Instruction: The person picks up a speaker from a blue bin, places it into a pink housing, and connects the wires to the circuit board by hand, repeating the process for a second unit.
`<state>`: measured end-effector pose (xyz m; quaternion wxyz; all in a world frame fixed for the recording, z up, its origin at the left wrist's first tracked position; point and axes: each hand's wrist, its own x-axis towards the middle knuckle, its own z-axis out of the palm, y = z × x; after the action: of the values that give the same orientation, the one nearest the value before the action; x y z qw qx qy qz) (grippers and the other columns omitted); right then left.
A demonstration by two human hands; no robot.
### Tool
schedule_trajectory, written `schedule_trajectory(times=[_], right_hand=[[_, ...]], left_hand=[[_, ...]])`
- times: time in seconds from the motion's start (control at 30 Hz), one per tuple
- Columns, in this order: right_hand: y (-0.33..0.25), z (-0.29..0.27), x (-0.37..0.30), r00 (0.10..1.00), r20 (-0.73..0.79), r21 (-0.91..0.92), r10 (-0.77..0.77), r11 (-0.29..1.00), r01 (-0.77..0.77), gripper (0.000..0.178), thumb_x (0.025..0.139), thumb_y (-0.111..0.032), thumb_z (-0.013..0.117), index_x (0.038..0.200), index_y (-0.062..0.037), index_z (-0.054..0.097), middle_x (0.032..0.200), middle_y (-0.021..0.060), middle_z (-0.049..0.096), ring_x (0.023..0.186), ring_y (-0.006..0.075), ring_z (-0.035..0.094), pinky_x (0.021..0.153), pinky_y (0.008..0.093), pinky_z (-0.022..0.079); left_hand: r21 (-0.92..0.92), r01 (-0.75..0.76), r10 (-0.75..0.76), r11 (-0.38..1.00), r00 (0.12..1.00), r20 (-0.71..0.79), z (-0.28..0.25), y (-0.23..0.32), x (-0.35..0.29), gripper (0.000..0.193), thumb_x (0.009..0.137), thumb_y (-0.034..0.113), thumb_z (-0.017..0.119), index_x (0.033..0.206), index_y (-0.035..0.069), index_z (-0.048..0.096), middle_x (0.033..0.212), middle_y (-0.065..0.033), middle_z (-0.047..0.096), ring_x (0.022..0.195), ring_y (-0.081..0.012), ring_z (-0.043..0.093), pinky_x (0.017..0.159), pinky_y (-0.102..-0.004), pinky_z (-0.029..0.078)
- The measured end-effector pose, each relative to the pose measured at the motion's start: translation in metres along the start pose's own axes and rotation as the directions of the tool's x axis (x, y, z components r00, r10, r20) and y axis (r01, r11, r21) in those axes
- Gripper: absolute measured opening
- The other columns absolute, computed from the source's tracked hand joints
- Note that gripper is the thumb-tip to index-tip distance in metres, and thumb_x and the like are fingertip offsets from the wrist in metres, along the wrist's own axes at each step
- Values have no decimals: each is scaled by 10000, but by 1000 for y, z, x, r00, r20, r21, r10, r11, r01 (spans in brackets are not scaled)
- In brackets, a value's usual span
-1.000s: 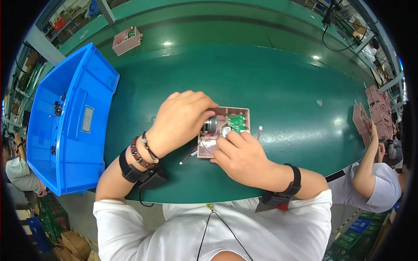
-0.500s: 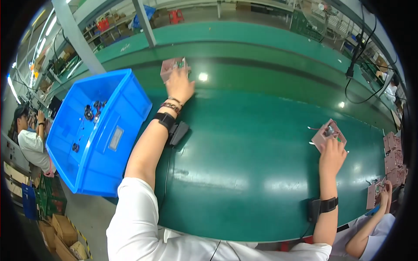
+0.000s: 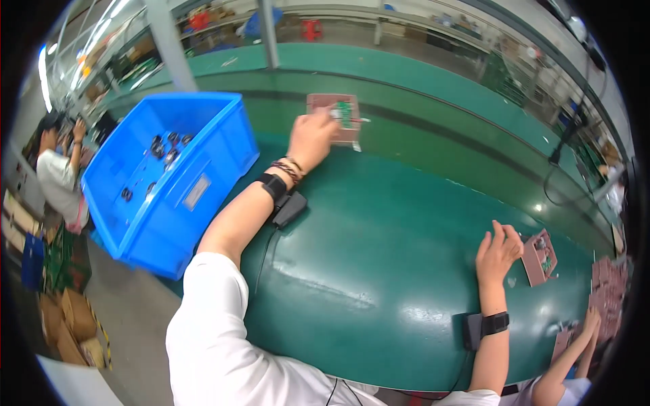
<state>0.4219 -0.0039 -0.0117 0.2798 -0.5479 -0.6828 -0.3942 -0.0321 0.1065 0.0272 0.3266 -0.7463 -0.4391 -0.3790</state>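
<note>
My left hand (image 3: 314, 139) is stretched out to the far side, its fingers closed over the left part of a pink open plastic housing (image 3: 349, 134). A green circuit board and short wires show inside that housing; my fingertips are blurred and partly hide it. My right hand (image 3: 499, 254) is raised over the green surface at the right, fingers apart and nothing in them. Just right of its fingertips a second pink housing (image 3: 535, 265) stands tilted, with a board and wires inside.
A blue bin (image 3: 159, 223) with small dark coiled parts (image 3: 158, 147) inside stands at my left. At the far right, another person's hands (image 3: 591, 323) work beside stacked pink housings (image 3: 607, 287). A grey post (image 3: 168, 47) rises behind the bin. Cables (image 3: 556, 155) hang at the right.
My right hand has let go of the second housing and drawn back left, fingers spreading. The far housing and my left hand have shifted right. The whole view has turned somewhat.
</note>
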Motion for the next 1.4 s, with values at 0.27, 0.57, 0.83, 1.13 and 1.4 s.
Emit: schedule_trajectory(times=[0.27,0.57,0.83,1.13,1.4], right_hand=[[-160,-58,28,856,-389,537,-341,671,511,411,781,-64,671,1180,-88,576,1157,99,492,1049,282,488,900,430,360],[-164,-104,7,784,-67,884,-617,328,334,265,720,-111,694,984,-114,661,1049,111,529,1009,296,498,868,412,374],[-169,-111,-9,831,138,960,-539,279,22,271,785,0,720,1039,-67,654,1148,183,468,1004,324,543,833,401,498],[-192,-128,6,850,130,936,-511,347,66,207,762,0,731,943,-59,650,1088,192,496,952,323,528,739,367,480],[-184,-123,1,834,164,956,-527,294,-2,190,785,-26,718,955,-60,642,1106,185,499,971,323,527,759,360,481]], left_hand=[[-312,-156,187,937,980,71,-103,129,-23,78,718,156,647,780,160,600,920,-38,603,953,-196,610,653,-339,448],[-314,23,119,949,898,423,-298,121,-19,110,789,125,581,875,118,650,861,0,588,743,-170,584,629,-292,437],[388,307,-471,869,754,459,-385,-143,16,132,834,226,656,920,128,682,817,-67,684,757,-244,669,673,-378,526],[791,388,-461,474,-656,598,-275,-248,-126,712,786,586,675,1203,19,569,1132,-146,643,911,-233,671,770,-409,561],[511,137,-437,849,-361,823,-258,-253,-131,719,726,444,773,1213,-12,505,1031,-168,657,873,-243,683,678,-377,577]])
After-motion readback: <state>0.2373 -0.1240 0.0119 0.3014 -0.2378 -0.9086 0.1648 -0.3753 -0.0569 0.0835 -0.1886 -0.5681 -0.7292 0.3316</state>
